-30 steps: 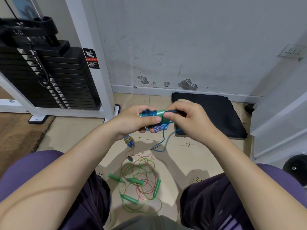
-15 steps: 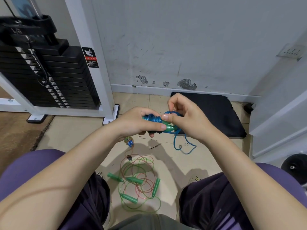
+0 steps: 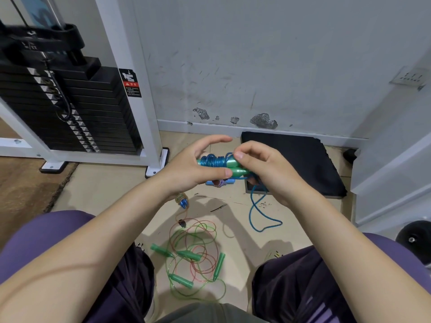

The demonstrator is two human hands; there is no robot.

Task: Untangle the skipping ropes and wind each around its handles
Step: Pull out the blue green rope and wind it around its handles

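Head view. Left hand [image 3: 193, 170] gripping pair of teal-green handles [image 3: 233, 167] held side by side, thumb pressed on near side, forefinger lifted clear above. Blue rope [image 3: 213, 160] coiled in tight turns round handles, just right of left grip. Right hand [image 3: 268, 173] closed on tapered handle ends, thumb and forefinger pinching rope at last turn; grip narrow. Loose tail [image 3: 256, 213] of same rope hanging below right grip, ending in slack loop on floor [image 3: 112, 187]. Directly under both grips, partly hidden: small blue piece with multicoloured cord [image 3: 220, 182]; nature unclear. Below left grip, blue-tipped handle [image 3: 183, 201] on floor, thin reddish rope leading down from it. Further below, between knees: tangle of green rope [image 3: 200, 273] and red rope [image 3: 198, 264] with four green handles [image 3: 186, 255] lying in and around it, still unwound. Beyond right grip, black mat [image 3: 303, 164] against wall. Left of left grip, weight stack [image 3: 77, 113] in white frame.
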